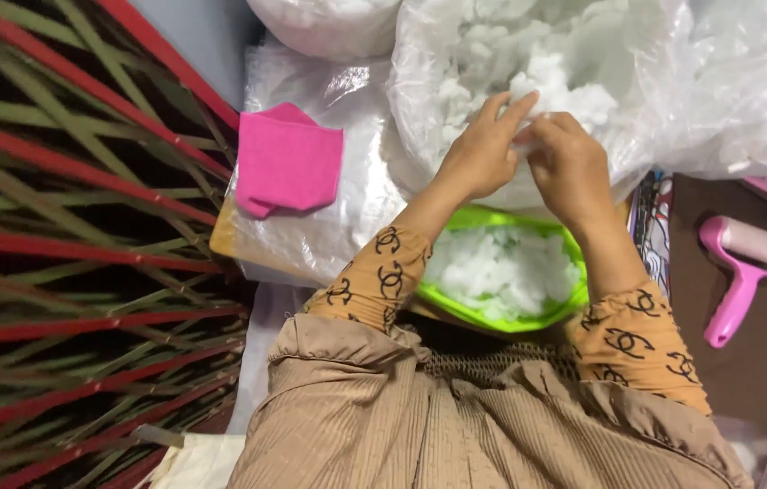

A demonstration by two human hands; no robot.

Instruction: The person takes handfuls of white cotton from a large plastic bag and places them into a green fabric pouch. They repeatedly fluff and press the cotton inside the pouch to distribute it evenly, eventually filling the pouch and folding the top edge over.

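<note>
My left hand (483,149) and my right hand (569,163) meet at the mouth of a big clear plastic bag (673,81) full of white fluffy stuffing (528,63). Both pinch a small white tuft (523,136) between their fingertips. Directly below my forearms, in my lap, rests a bright green bowl (492,220) holding more white stuffing (501,267). My sleeves are orange with a dark pattern.
A pink fabric pouch (286,163) lies on clear plastic sheeting (329,226) to the left. A pink lint roller (744,267) lies on a dark brown surface at the right. A red and green striped mat (76,254) covers the left side.
</note>
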